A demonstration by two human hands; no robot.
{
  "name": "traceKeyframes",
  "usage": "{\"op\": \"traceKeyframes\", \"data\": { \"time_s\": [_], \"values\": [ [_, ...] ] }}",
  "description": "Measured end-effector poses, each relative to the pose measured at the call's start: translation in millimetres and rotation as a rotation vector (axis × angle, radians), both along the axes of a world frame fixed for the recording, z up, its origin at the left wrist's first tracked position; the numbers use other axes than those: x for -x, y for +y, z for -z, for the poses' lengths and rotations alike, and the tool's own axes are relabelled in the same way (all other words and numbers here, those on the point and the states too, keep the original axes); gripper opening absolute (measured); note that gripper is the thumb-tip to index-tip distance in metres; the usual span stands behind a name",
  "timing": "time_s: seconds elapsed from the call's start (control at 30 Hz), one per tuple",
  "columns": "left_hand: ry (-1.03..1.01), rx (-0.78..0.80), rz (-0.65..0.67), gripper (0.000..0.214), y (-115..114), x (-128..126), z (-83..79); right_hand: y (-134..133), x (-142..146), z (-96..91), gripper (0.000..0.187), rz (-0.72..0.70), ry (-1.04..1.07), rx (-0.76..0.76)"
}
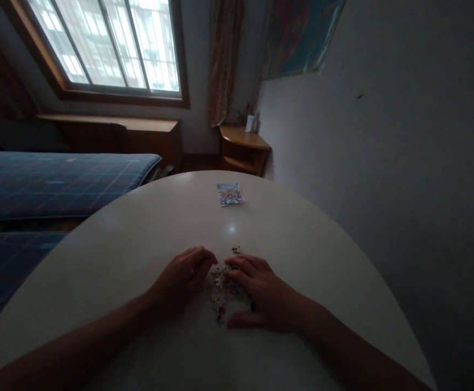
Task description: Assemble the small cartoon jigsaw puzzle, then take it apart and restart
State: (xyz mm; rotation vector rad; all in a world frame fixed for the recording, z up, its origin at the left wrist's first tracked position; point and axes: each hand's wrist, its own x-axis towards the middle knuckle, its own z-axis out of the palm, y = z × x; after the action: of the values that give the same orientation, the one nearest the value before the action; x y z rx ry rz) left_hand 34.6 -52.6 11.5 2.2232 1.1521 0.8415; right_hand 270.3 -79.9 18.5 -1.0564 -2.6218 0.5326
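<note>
A loose heap of tiny jigsaw puzzle pieces [219,290], dark, white and reddish, lies on the round white table [147,233]. My right hand [257,288] rests over the heap's right side, fingers and thumb spread, covering part of it. At the left edge of the heap is my left hand [190,274], turned on its side with the fingers bent and a gap between them and the thumb. I see nothing held in it. Just beyond my right fingertips sit a few pieces apart from the rest. Farther back lies a small colourful printed picture [231,194].
A blue plaid mattress [65,179] stands left of the table, with a desk [151,125] behind it under the window [110,43]. Past the table's far edge is a wooden corner shelf [245,138]. A white wall [342,146] runs close along the right.
</note>
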Motion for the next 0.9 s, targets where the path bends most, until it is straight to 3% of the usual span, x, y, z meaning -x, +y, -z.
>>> {"op": "traceKeyframes", "data": {
  "time_s": [0.17, 0.27, 0.37, 0.47, 0.67, 0.8, 0.9],
  "values": [
    [0.117, -0.076, 0.082, 0.027, 5, 7, -1.0, 10, 17, 7.7, 0.021, 0.063, 0.005, -0.160],
    [0.217, -0.108, 0.233, 0.018, 1, 16, -8.8, 14, 19, 7.9, 0.017, 0.158, -0.040, -0.211],
    [0.367, -0.149, 0.357, 0.060, -4, 23, -12.6, 17, 14, 7.5, 0.022, 0.263, -0.034, -0.194],
    [0.427, -0.209, 0.423, 0.070, -4, 20, -8.3, 20, 9, 6.3, 0.028, 0.376, 0.098, -0.090],
    [0.398, -0.328, 0.324, 0.021, 8, 1, 5.2, 31, 8, 7.6, 0.033, 0.535, 0.559, 0.245],
    [0.402, -0.374, 0.264, 0.014, 10, -3, 8.2, 34, 7, 10.2, 0.028, 0.432, 0.749, 0.419],
    [0.384, -0.391, 0.223, 0.015, 9, -2, 10.6, 33, 3, 7.7, 0.023, 0.305, 0.756, 0.479]
  ]
}}
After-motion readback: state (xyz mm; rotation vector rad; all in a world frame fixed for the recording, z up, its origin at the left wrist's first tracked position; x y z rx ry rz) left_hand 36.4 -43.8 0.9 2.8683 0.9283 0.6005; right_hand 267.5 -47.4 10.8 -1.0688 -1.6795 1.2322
